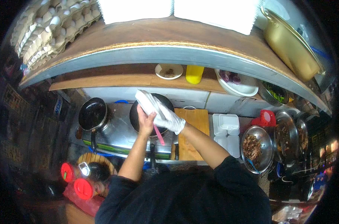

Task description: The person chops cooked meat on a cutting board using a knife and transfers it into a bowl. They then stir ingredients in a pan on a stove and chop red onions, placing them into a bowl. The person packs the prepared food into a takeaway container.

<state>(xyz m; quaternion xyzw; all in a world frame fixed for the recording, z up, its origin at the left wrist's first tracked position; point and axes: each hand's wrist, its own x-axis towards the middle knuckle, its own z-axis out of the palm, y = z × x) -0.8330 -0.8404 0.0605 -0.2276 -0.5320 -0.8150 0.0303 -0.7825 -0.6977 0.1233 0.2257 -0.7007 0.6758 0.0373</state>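
A white foam takeout box (146,103) is held tilted between my two hands, above a black frying pan (166,100) on the stove. My bare left hand (145,119) grips the box's near left side, thumb on top. In a clear plastic glove, my right hand (171,119) presses along its right side. A pink handle (159,135) sticks out below the hands; its other end is hidden, and which hand holds it is unclear. Whatever is inside the box does not show.
Left on the metal stove (117,120) sits a second pan (93,114). To the right are a wooden cutting board (196,123), a knife (176,151), foam boxes (228,123) and a steel bowl of chopped food (267,137). A shelf (164,33) overhangs the counter, holding egg trays (54,30).
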